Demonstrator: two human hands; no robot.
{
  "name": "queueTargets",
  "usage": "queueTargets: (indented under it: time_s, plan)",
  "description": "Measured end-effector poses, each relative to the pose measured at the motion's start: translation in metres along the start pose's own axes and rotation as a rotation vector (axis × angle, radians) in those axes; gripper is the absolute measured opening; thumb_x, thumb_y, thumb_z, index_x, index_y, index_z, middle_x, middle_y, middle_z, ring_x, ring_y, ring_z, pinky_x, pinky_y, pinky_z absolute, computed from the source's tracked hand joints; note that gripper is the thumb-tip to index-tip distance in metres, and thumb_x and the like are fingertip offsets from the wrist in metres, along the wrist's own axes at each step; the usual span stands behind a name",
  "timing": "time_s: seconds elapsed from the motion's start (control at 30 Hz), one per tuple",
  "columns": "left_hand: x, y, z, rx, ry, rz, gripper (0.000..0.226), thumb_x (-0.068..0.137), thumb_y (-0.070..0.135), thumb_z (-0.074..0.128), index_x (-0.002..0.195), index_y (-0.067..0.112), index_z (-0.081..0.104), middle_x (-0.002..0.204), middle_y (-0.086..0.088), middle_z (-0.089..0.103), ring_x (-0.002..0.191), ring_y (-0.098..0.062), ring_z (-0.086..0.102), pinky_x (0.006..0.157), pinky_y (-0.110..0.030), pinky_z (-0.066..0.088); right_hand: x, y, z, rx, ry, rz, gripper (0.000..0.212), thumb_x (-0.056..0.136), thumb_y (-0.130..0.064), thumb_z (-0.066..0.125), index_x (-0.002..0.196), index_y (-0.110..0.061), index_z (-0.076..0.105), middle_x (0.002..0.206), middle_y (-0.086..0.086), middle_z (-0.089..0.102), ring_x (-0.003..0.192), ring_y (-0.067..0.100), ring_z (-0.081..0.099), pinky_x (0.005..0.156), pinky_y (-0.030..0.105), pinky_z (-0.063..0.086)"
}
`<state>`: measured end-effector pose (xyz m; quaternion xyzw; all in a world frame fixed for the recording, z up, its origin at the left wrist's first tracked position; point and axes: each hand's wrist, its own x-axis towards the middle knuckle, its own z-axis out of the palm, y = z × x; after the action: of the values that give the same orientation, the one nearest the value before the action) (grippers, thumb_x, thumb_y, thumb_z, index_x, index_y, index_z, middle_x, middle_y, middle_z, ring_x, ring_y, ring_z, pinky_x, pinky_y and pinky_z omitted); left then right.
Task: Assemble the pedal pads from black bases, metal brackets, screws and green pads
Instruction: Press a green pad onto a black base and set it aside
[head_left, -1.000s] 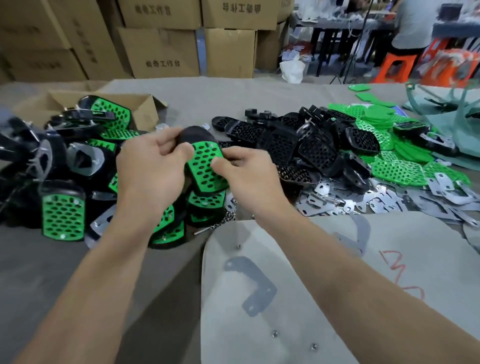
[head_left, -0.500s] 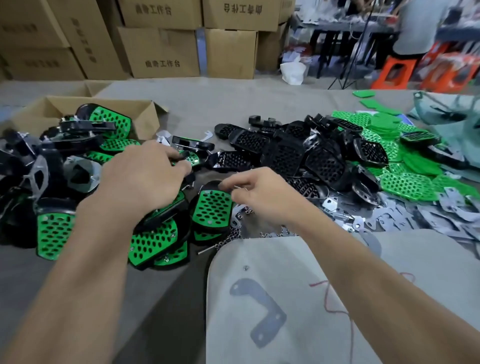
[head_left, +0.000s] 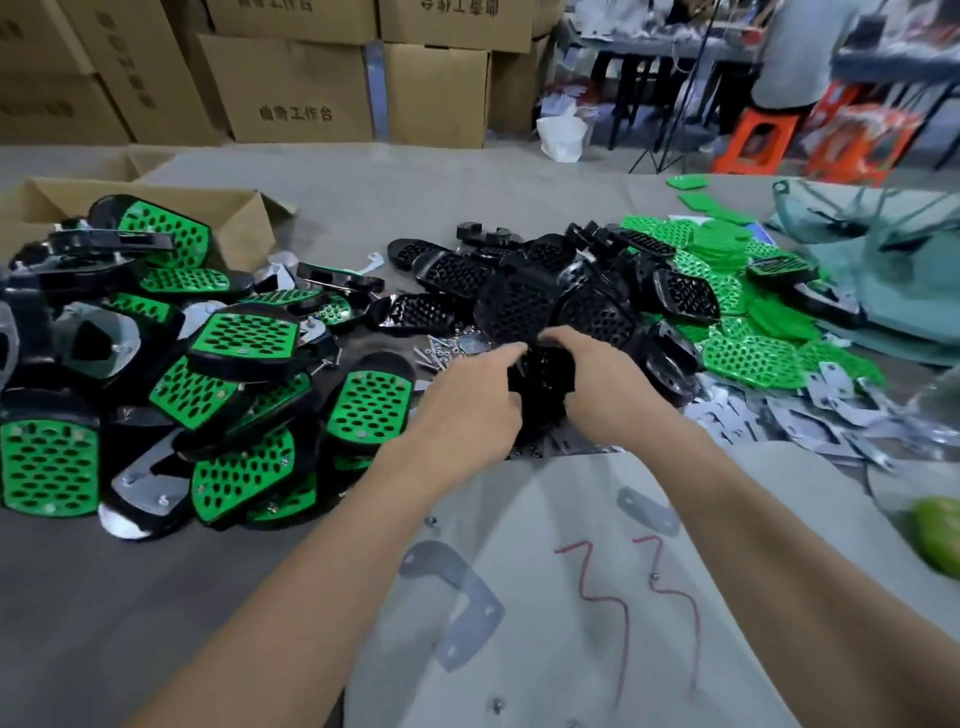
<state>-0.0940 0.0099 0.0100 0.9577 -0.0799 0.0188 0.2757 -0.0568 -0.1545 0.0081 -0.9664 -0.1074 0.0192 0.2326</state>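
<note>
Over the bench (head_left: 104, 597), both hands are gripping one black base (head_left: 543, 371) held between them. The left hand (head_left: 475, 397) is curling round its left edge and the right hand (head_left: 610, 387) round its right. The base is sitting at the near edge of the heap of black bases (head_left: 524, 301), with green-padded pedals (head_left: 244, 338) lying to the left.

Soft even indoor light, weak shadows on the table (head_left: 104, 623), I see my left hand (head_left: 467, 405) and right hand (head_left: 613, 384) motion-blurred, borders bent by wide lens

We note: green pads (head_left: 753, 358), oval-hole pattern; black bases (head_left: 519, 306), honeycomb grid; silver brackets (head_left: 831, 421); grey bench (head_left: 104, 597); orange stools (head_left: 761, 137); brown cartons (head_left: 291, 88).
</note>
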Motion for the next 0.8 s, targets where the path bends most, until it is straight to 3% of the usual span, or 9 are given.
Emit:
queueTargets:
  time_s: [0.07, 0.17, 0.23, 0.3, 0.43, 0.5, 0.63, 0.73, 0.8]
  plan:
    - [0.002, 0.004, 0.005, -0.286, 0.016, -0.057, 0.056, 0.089, 0.015, 0.062, 0.141, 0.035, 0.056, 0.131, 0.002, 0.069, 0.122, -0.018, 0.062, 0.105, -0.036, 0.049, -0.008, 0.006, 0.0, 0.054, 0.076, -0.03, 0.078, 0.076, 0.002, 0.065, 0.144, -0.029, 0.044, 0.134, 0.004, 0.046, 0.113, 0.029, 0.055, 0.089, 0.029, 0.043]
    - [0.0, 0.01, 0.002, -0.558, 0.09, -0.081, 0.053, 0.083, 0.037, 0.068, 0.136, 0.036, 0.062, 0.117, 0.016, 0.072, 0.107, 0.013, 0.062, 0.098, -0.01, 0.046, -0.029, 0.011, -0.005, 0.103, 0.218, -0.078, 0.082, 0.068, -0.004, 0.073, 0.138, -0.037, 0.048, 0.12, -0.011, 0.041, 0.096, 0.015, 0.053, 0.075, 0.022, 0.04]
    - [-0.002, 0.016, 0.001, -0.624, 0.01, -0.076, 0.05, 0.077, 0.041, 0.07, 0.127, 0.039, 0.066, 0.106, 0.017, 0.074, 0.103, 0.005, 0.068, 0.094, -0.016, 0.052, -0.048, 0.012, -0.009, 0.154, 0.261, -0.13, 0.084, 0.061, -0.009, 0.077, 0.134, -0.042, 0.053, 0.113, -0.019, 0.044, 0.092, 0.002, 0.05, 0.075, 0.008, 0.036]
    - [-0.002, 0.024, 0.003, -0.782, -0.13, -0.09, 0.035, 0.08, 0.019, 0.072, 0.112, 0.032, 0.074, 0.104, 0.001, 0.077, 0.1, -0.017, 0.074, 0.084, -0.036, 0.062, -0.069, 0.01, -0.012, 0.25, 0.254, -0.177, 0.084, 0.057, -0.014, 0.078, 0.131, -0.046, 0.056, 0.11, -0.025, 0.051, 0.095, -0.009, 0.052, 0.081, 0.0, 0.036]
    - [-0.004, 0.034, 0.022, -0.89, -0.197, -0.186, 0.034, 0.087, -0.004, 0.068, 0.109, 0.021, 0.076, 0.101, -0.01, 0.075, 0.083, -0.02, 0.073, 0.068, -0.038, 0.062, -0.094, 0.025, -0.016, 0.463, 0.175, -0.085, 0.071, 0.064, -0.015, 0.081, 0.125, -0.046, 0.065, 0.112, -0.036, 0.064, 0.109, -0.012, 0.058, 0.094, 0.008, 0.044]
    - [-0.004, 0.036, 0.036, -0.921, -0.157, -0.23, 0.033, 0.087, -0.003, 0.07, 0.105, 0.024, 0.075, 0.1, -0.008, 0.075, 0.081, -0.017, 0.073, 0.072, -0.039, 0.063, -0.091, 0.05, -0.028, 0.574, 0.195, 0.092, 0.052, 0.074, -0.016, 0.08, 0.121, -0.038, 0.071, 0.113, -0.026, 0.07, 0.11, -0.006, 0.063, 0.098, 0.019, 0.049]
    - [-0.003, 0.042, 0.054, -1.027, -0.111, -0.268, 0.033, 0.086, -0.002, 0.069, 0.093, 0.028, 0.079, 0.087, 0.001, 0.075, 0.072, -0.011, 0.073, 0.063, -0.032, 0.061, -0.06, 0.107, -0.065, 0.075, 0.223, 0.346, 0.053, 0.087, -0.007, 0.062, 0.136, -0.027, 0.062, 0.1, 0.003, 0.073, 0.094, 0.024, 0.07, 0.07, 0.024, 0.045]
    - [-0.005, 0.041, 0.065, -0.974, -0.008, -0.293, 0.025, 0.083, 0.01, 0.07, 0.094, 0.032, 0.077, 0.087, 0.003, 0.075, 0.079, -0.014, 0.073, 0.071, -0.047, 0.063, -0.029, 0.137, -0.079, -0.108, 0.119, 0.403, 0.071, 0.084, 0.005, 0.053, 0.152, -0.011, 0.042, 0.145, 0.021, 0.051, 0.133, 0.037, 0.047, 0.104, 0.035, 0.038]
    - [-0.009, 0.038, 0.067, -0.902, 0.021, -0.276, 0.025, 0.078, 0.028, 0.068, 0.1, 0.037, 0.075, 0.091, 0.007, 0.075, 0.09, -0.018, 0.071, 0.085, -0.05, 0.061, -0.013, 0.145, -0.078, -0.164, 0.036, 0.39, 0.072, 0.089, 0.003, 0.051, 0.157, -0.01, 0.031, 0.152, 0.021, 0.043, 0.138, 0.037, 0.041, 0.109, 0.038, 0.035]
